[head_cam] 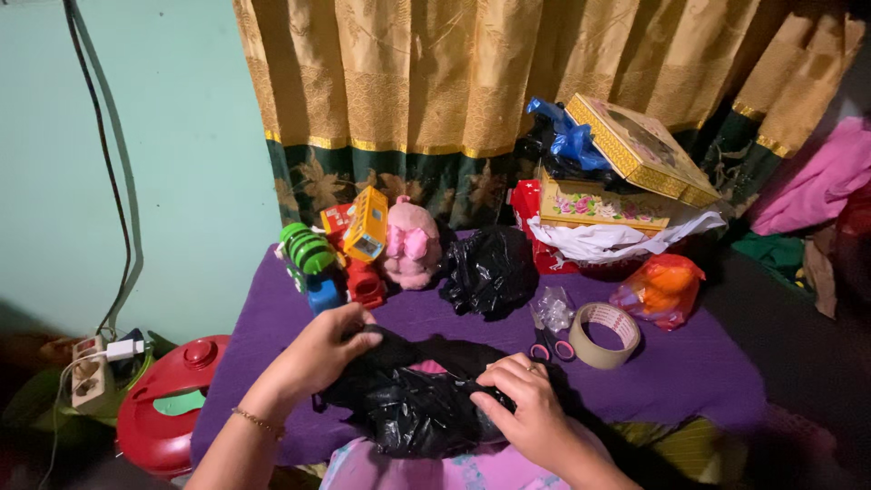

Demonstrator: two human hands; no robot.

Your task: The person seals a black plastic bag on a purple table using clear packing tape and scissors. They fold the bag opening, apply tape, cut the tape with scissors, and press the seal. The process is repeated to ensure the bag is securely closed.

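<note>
Black bag [413, 408] sits at the near edge of the purple cloth [689, 363], right in front of me, partly over my lap. My left hand [322, 349] is closed on its upper left rim, fingers curled into the plastic. My right hand [526, 408] is pinched on the right side, thumb and fingers together on a fold. Something pink shows inside near the opening; can't tell what.

Just right of the bag: scissors [549, 340] with pink-rimmed handles, then a tape roll [605, 336]. Behind it, a second black bag [490, 270], a pink plush [411, 243], a yellow toy bus [366, 225], a green toy [307, 249]. Further right, an orange bag [662, 289] and stacked boxes [626, 172] against the curtain [435, 82]. A red lid [172, 399] lies on the floor to the left.

Risks, as I judge them: thin plastic could tear if both hands pull apart hard. The bag overhangs the edge, so a loosened grip might let it slide off into my lap. Right wrist is close to the scissors; a sweep outward could knock them or the tape off.
</note>
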